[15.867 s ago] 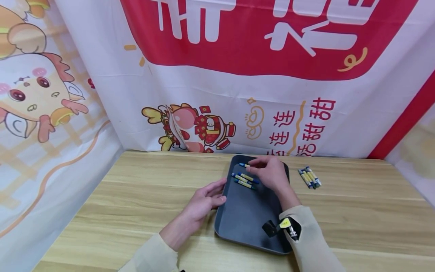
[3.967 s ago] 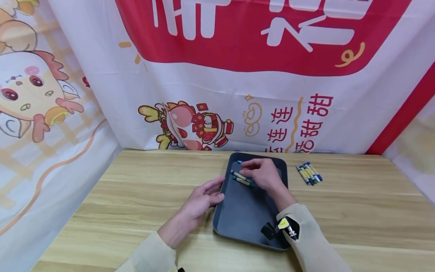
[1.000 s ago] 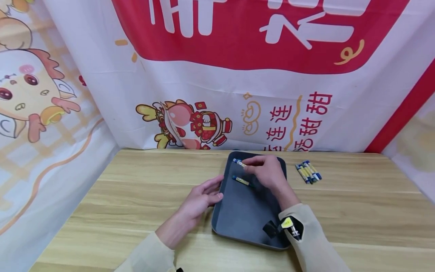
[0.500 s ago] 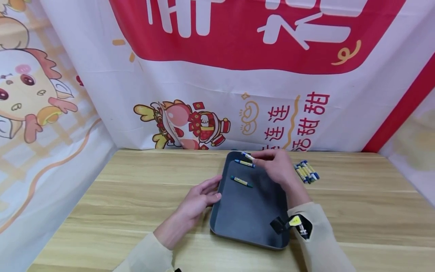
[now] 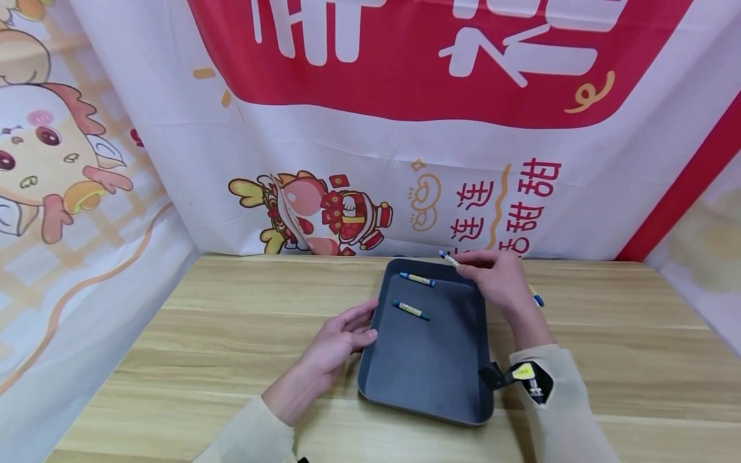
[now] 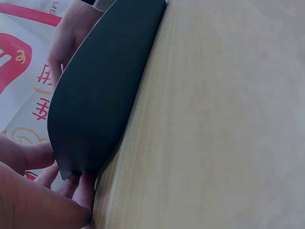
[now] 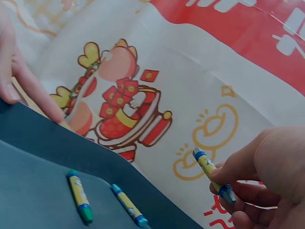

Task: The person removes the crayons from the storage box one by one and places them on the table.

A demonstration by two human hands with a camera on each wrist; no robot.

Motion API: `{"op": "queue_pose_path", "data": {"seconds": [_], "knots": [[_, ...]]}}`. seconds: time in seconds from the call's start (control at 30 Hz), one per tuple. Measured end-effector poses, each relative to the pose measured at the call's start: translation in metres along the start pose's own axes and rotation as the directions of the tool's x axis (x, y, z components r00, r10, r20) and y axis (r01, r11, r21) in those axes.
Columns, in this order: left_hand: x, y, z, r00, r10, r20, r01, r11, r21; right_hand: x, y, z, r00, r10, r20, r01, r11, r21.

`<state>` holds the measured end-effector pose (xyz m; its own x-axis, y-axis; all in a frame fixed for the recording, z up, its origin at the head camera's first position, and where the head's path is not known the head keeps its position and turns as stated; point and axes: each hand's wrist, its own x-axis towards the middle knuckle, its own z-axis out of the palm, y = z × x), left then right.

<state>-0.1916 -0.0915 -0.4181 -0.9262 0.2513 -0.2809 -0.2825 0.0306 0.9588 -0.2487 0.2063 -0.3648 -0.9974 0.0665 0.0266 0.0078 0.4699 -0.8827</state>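
Note:
My right hand [image 5: 502,278] pinches a crayon [image 5: 448,258] above the tray's far right corner. In the right wrist view, that crayon [image 7: 209,171] has a yellow wrapper, blue bands and a greyish-blue tip. Two crayons lie apart on the dark grey tray [image 5: 425,366]: a blue crayon [image 5: 417,279] near the far end and a green crayon [image 5: 411,310] closer to me. My left hand [image 5: 330,350] touches the tray's left side with fairly straight fingers; the left wrist view shows its fingers [image 6: 85,193] against the tray's outer wall.
Right of the tray, one end of a crayon pile [image 5: 537,297] shows past my right wrist, the others hidden behind it. A printed cloth [image 5: 324,148] hangs behind the wooden table [image 5: 243,334]. A camera mount [image 5: 523,376] sits on my right wrist.
My right hand has lifted a crayon from the tray's far end and carried it right. Earlier, several crayons lay in the tray; two lie there now. The left hand stays at the rim.

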Motion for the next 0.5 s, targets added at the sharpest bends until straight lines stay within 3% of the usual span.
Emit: {"op": "queue_pose_path", "data": {"seconds": [0.5], "knots": [[0.0,0.0,0.0,1.0,-0.004,-0.003,0.004,1.0,0.0,0.004,0.014,-0.025,0.997,0.04,-0.065,-0.041,0.999,-0.015]]}}
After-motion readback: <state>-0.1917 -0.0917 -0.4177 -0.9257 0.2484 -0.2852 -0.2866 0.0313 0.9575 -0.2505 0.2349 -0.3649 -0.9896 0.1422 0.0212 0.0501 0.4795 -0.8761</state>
